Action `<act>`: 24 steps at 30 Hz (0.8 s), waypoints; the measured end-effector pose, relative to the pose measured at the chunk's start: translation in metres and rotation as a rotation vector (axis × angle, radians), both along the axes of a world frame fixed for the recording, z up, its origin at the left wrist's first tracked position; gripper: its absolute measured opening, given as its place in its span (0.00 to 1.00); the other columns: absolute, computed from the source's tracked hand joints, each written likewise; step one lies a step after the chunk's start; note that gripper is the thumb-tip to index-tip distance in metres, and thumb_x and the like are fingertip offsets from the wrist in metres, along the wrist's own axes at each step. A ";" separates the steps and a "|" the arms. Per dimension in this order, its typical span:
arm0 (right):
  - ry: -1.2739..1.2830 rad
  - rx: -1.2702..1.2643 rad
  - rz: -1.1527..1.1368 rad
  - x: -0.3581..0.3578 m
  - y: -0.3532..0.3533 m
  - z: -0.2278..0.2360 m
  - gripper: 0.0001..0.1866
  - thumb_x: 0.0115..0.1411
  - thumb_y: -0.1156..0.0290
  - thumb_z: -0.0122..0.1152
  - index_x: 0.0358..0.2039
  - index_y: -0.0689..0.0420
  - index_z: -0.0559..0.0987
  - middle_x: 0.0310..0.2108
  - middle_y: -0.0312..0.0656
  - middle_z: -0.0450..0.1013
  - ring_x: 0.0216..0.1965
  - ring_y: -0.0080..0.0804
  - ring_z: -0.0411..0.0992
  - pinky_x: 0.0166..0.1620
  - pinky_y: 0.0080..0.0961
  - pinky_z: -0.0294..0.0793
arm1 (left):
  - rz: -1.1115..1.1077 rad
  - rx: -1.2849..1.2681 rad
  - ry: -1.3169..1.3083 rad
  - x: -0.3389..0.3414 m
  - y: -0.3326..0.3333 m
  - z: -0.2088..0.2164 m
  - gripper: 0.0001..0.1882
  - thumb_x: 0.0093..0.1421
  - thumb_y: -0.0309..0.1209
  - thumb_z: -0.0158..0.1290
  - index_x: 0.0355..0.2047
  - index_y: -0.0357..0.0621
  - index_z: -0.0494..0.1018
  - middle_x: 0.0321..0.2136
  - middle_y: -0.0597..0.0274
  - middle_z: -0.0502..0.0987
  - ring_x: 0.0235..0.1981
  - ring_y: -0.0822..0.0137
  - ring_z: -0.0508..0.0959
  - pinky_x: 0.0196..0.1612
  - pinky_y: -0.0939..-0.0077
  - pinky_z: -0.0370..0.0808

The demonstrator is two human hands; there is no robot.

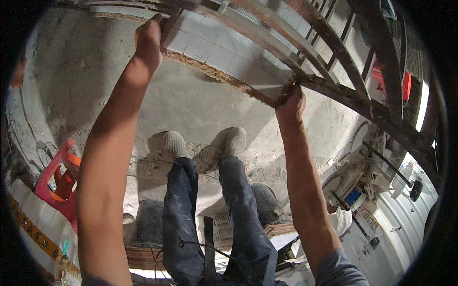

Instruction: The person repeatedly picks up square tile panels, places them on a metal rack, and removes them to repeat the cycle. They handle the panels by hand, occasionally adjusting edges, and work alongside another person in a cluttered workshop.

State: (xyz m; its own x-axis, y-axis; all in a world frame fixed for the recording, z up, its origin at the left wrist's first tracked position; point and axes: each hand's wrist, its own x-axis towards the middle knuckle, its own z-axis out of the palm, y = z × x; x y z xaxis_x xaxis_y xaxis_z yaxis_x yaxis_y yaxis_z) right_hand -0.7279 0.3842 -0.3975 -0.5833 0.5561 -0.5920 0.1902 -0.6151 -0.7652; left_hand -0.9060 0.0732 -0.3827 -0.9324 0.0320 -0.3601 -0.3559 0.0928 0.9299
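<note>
A flat white panel (214,46) with fine lines across it and a rough, crumbly tan front edge is tilted in front of me. My left hand (150,42) is closed around its near left corner, by a dark upright strip. At the near right corner my right hand (291,103) is closed too, next to a dark rack bar; its fingertips are partly hidden. The far part of the panel runs behind the bars of a dark slatted metal rack (334,45). Whether the panel rests on the rack, I cannot tell.
Grey concrete floor (76,90) with debris lies around my shoes. A red plastic stool (57,190) stands at the left. On the right are black rods (389,164), a heap of scraps (355,193) and a white corrugated sheet (405,214). Stacked boards (148,260) lie near my legs.
</note>
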 end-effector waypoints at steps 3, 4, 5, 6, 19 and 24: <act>-0.074 -0.117 0.146 0.038 0.022 -0.005 0.15 0.62 0.60 0.43 0.32 0.60 0.71 0.25 0.42 0.71 0.28 0.37 0.70 0.33 0.32 0.70 | 0.077 -0.010 -0.113 0.018 -0.012 0.004 0.18 0.61 0.39 0.38 0.36 0.40 0.72 0.28 0.60 0.75 0.26 0.66 0.73 0.34 0.70 0.69; -0.119 -0.146 0.189 0.041 0.002 0.011 0.16 0.62 0.59 0.43 0.33 0.61 0.71 0.28 0.46 0.72 0.30 0.40 0.71 0.35 0.35 0.72 | 0.155 -0.014 -0.137 0.030 -0.020 0.002 0.18 0.62 0.40 0.38 0.36 0.41 0.72 0.28 0.61 0.76 0.26 0.67 0.74 0.33 0.70 0.69; -0.167 -0.174 0.225 0.044 -0.021 0.029 0.17 0.62 0.58 0.43 0.34 0.61 0.71 0.30 0.49 0.73 0.32 0.44 0.73 0.37 0.39 0.74 | 0.227 -0.011 -0.158 0.042 -0.024 0.000 0.18 0.62 0.41 0.38 0.37 0.41 0.71 0.28 0.61 0.76 0.26 0.68 0.74 0.32 0.71 0.69; -0.150 -0.280 0.293 0.054 -0.026 0.029 0.19 0.62 0.57 0.43 0.36 0.63 0.70 0.32 0.53 0.74 0.32 0.47 0.74 0.38 0.42 0.75 | 0.214 0.038 -0.352 0.050 -0.032 -0.009 0.19 0.63 0.43 0.38 0.38 0.41 0.71 0.28 0.61 0.76 0.27 0.68 0.75 0.31 0.72 0.69; 0.151 -0.188 0.140 0.009 -0.018 0.013 0.14 0.65 0.64 0.38 0.37 0.61 0.69 0.28 0.44 0.70 0.26 0.32 0.67 0.32 0.29 0.69 | 0.082 0.315 -0.027 0.044 0.012 -0.029 0.20 0.64 0.37 0.30 0.40 0.34 0.67 0.24 0.57 0.72 0.21 0.73 0.66 0.21 0.80 0.63; 0.260 -0.277 0.186 0.000 -0.007 0.014 0.08 0.61 0.73 0.42 0.36 0.62 0.71 0.28 0.44 0.70 0.28 0.32 0.68 0.33 0.29 0.71 | 0.307 0.444 -0.156 0.028 0.019 -0.048 0.16 0.58 0.29 0.33 0.32 0.40 0.72 0.25 0.55 0.75 0.21 0.70 0.70 0.23 0.78 0.63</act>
State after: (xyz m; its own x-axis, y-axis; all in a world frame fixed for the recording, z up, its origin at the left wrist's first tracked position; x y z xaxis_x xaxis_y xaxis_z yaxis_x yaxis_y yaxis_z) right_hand -0.7278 0.3774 -0.3839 -0.8083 0.2673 -0.5245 0.1404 -0.7777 -0.6127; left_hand -0.8777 0.0922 -0.4310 -0.8595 -0.0523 -0.5085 -0.4416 -0.4252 0.7901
